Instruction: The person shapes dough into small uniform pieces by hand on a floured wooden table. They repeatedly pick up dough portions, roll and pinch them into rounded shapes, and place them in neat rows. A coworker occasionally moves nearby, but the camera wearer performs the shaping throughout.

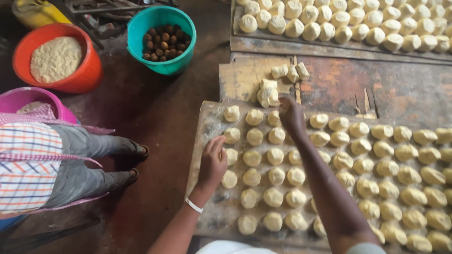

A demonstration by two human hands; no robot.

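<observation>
Left hand (213, 162): palm down, fingers loosely spread, resting on the near board (207, 122) beside a dough ball (231, 135); nothing gripped.
Wristband (193, 205): white, on the left wrist.
Near board: wooden, floured, covered with rows of pale dough balls.
Right hand (291, 113): stretched to the far edge of the near board, fingers pinched together at the dough chunks (267, 92); whether anything is held, cannot tell.
Dough chunks: rough-cut, heaped just beyond the near board on a worn table (386, 89).
Far board (329, 47): more dough balls, packed in rows.
Another person (70, 160): seated at left, checked apron, grey trousers.
Basins on floor: pink (19, 96), orange (89, 70) with crumbly meal, teal (181, 63) with dark round balls.
</observation>
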